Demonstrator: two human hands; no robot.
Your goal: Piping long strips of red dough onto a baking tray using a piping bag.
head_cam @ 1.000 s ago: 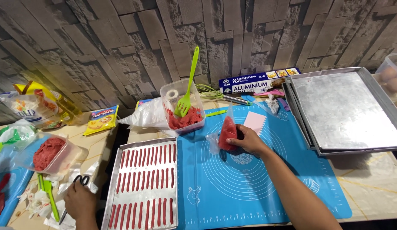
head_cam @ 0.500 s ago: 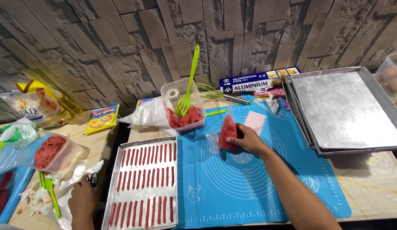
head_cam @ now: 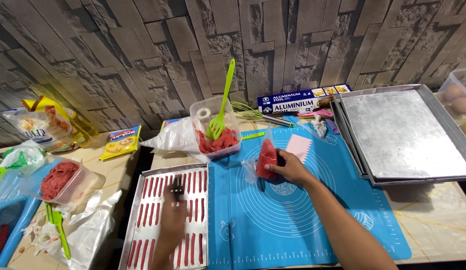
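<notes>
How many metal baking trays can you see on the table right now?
3. One tray of red piped strips lies at front left under the left hand. Two empty stacked trays sit at right, the lower one's rim peeking out; more may hide beneath.

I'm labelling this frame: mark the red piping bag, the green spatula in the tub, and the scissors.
red piping bag (head_cam: 266,158), head view, middle of its filled red body.
green spatula (head_cam: 224,100), head view, on its handle.
scissors (head_cam: 177,192), head view, on the dark handles.
</notes>
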